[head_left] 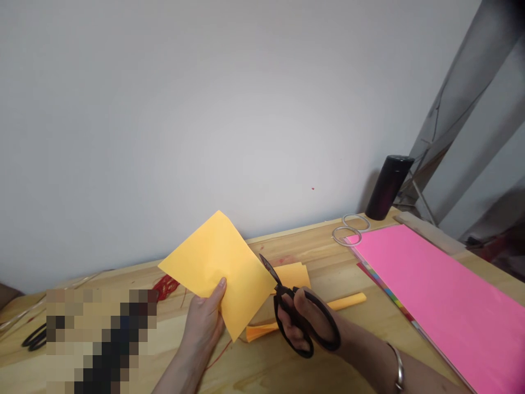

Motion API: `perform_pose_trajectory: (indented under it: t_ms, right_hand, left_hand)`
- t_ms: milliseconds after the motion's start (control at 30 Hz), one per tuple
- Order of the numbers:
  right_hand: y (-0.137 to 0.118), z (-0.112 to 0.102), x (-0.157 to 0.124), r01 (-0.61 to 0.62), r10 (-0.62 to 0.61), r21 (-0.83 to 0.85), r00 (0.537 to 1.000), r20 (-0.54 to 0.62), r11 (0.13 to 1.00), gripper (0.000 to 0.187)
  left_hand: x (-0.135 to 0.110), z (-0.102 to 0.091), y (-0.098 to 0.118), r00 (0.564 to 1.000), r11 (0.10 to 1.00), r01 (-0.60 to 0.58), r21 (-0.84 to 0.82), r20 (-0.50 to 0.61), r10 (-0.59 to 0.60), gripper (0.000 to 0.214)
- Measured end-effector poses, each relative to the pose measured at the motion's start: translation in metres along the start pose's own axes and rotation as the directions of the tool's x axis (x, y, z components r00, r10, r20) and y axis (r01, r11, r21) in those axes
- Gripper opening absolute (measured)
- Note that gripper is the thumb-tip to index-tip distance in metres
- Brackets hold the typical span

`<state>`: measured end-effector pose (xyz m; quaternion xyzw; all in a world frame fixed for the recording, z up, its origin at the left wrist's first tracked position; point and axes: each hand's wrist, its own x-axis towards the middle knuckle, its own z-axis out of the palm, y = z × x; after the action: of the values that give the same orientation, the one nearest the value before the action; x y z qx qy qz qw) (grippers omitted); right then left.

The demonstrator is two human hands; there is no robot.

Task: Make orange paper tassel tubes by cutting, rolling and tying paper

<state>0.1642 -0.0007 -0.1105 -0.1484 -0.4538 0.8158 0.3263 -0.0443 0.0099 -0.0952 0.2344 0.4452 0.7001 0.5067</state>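
Observation:
My left hand (207,314) grips a square sheet of yellow-orange paper (221,260) near its lower edge, the thumb on the front and the other fingers behind. The sheet is held up above the table, one corner pointing upward. In my right hand (301,314) is a pair of black-handled scissors (324,323), fingers through the loops. Its blades are at the right corner of the sheet; whether they cut into it I cannot tell. Behind the scissors lie another piece of yellow paper (297,272) and a rolled or folded orange strip (348,301), partly hidden.
Pink paper (443,295) on a stack of coloured sheets covers the right of the wooden table (254,372). Two silver rings (346,236) and a black cylinder (389,187) stand near the wall. Red thread (167,287) and black loop handles (36,336) lie left, beside a pixelated patch.

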Motion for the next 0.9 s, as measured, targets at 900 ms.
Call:
perform_pose_trajectory:
  t_ms: [900]
  right_hand:
    - [-0.012, 0.011, -0.001, -0.044, 0.042, -0.032, 0.998, -0.052, 0.999, 0.059]
  left_hand:
    - [-0.001, 0.001, 0.0, 1.0, 1.0, 0.008, -0.007, 0.011, -0.008, 0.048]
